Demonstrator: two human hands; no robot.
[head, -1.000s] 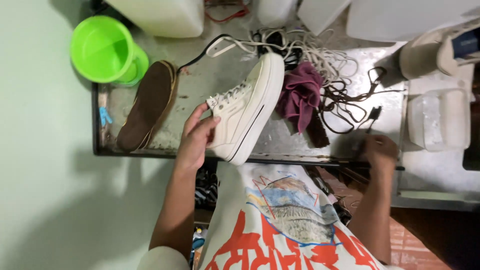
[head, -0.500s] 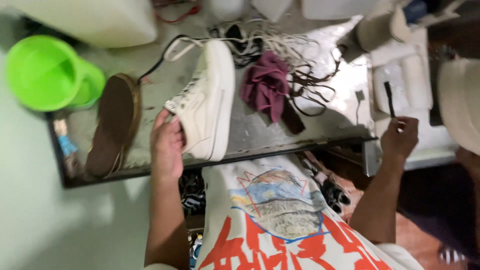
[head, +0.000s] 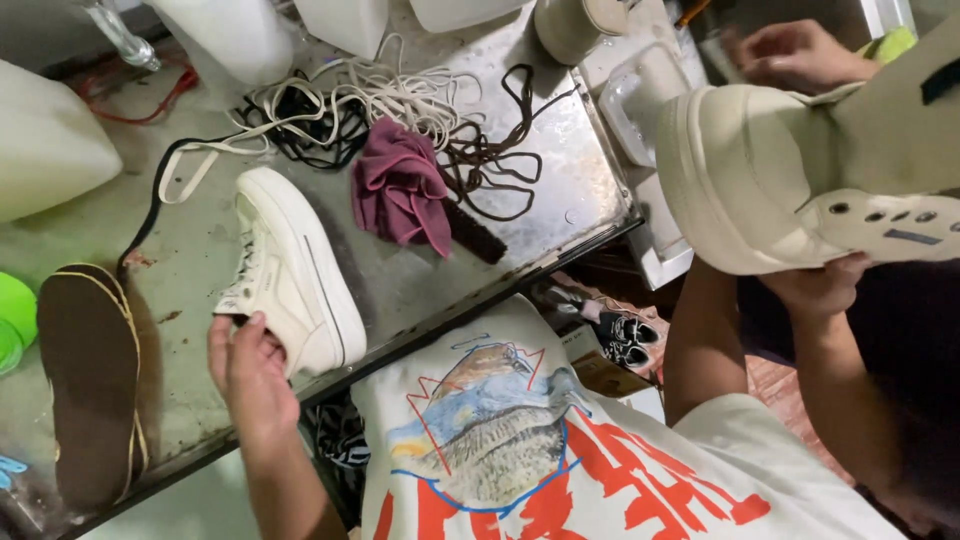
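My left hand [head: 248, 368] grips the heel end of a white platform sneaker [head: 295, 275], which lies on its side on the metal table [head: 560, 190]. My right forearm [head: 700, 335] rises behind a large cream high-top shoe [head: 790, 170]. My right hand [head: 790, 55] shows above that shoe near a yellow-green object [head: 890, 45]; its fingers are curled and blurred, so any hold is unclear. Another person's hand [head: 820, 288] supports the cream shoe from below.
A brown insole [head: 90, 380] lies at the table's left, beside a green cup [head: 12, 320]. A maroon cloth [head: 400, 190] and tangled white, black and brown laces [head: 380, 100] lie at the middle. White containers [head: 45, 140] stand at the back. Small black shoes [head: 625, 335] lie below the table edge.
The view swung right. The cream high-top shoe, held by another person, has come into view. My right hand moved up and away. My left hand stays on the white sneaker.
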